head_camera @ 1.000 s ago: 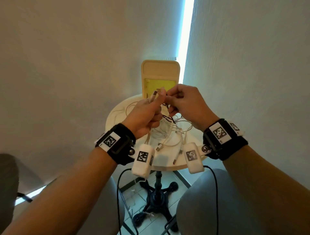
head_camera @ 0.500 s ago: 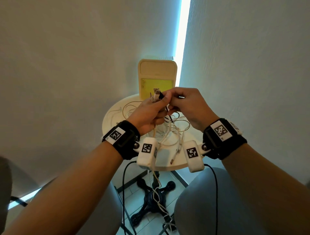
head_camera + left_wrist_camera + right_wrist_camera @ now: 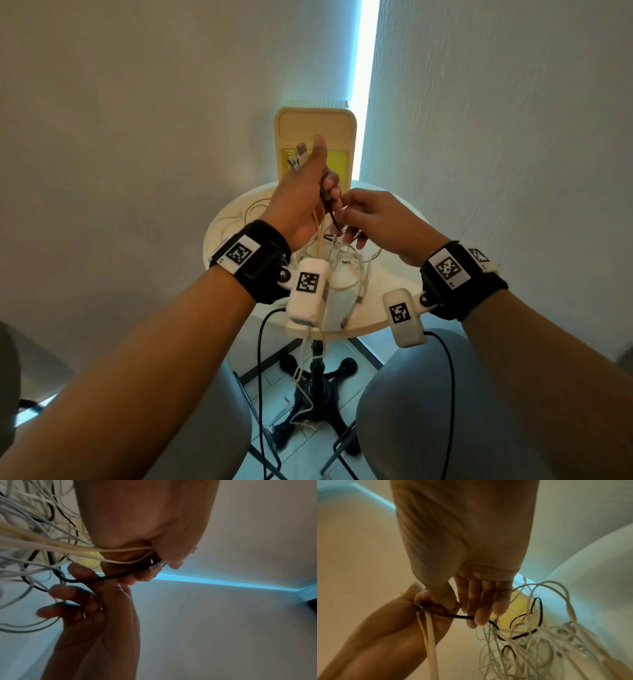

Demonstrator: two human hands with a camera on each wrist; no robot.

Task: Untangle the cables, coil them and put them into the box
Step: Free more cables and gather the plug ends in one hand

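Left hand [image 3: 305, 192] clamped on thin white cables [image 3: 346, 270] with metal plugs, right hand [image 3: 376, 219] pinching glossy black cable [image 3: 462, 617]

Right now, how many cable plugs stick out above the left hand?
2, both above the left hand: a silver plug beside the thumb, a second plug just below and left of it. Others may be hidden in the grip.

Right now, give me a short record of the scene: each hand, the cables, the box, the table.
left hand: raised, grips several cable ends
right hand: pinches the black cable
white cables: tangled heap on the table, some strands hanging off the edge
box: open, behind the hands
table: round, pale top
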